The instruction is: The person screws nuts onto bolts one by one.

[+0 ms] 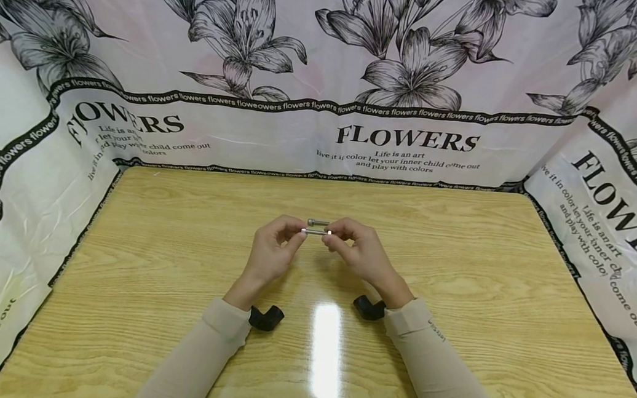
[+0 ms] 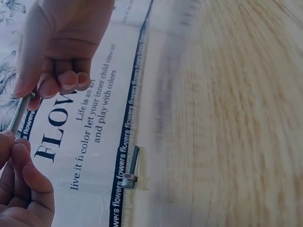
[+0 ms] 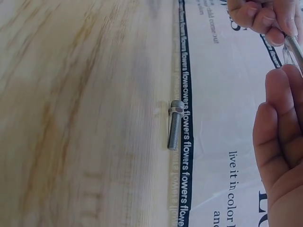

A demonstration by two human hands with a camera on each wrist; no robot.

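Observation:
Out over the far part of the table, a slim threaded metal bolt (image 1: 316, 231) lies level between both hands. Thumb and fingertips of my left hand (image 1: 274, 249) pinch its left end. At its right end, my right hand (image 1: 363, 251) does the same. The fingers partly cover both ends. In the left wrist view the thread of the held bolt (image 2: 20, 113) shows between the two hands. Just beyond it, a second bolt (image 3: 174, 132) rests on the table, with a hex nut (image 3: 176, 110) close to its head.
Two black bent pieces (image 1: 267, 318) sit by the wrists, one at each sleeve cuff. The wood-grain table (image 1: 183, 233) has a light glare strip near its front middle. White flower-printed sheeting (image 1: 278, 134) stands along its back and sides.

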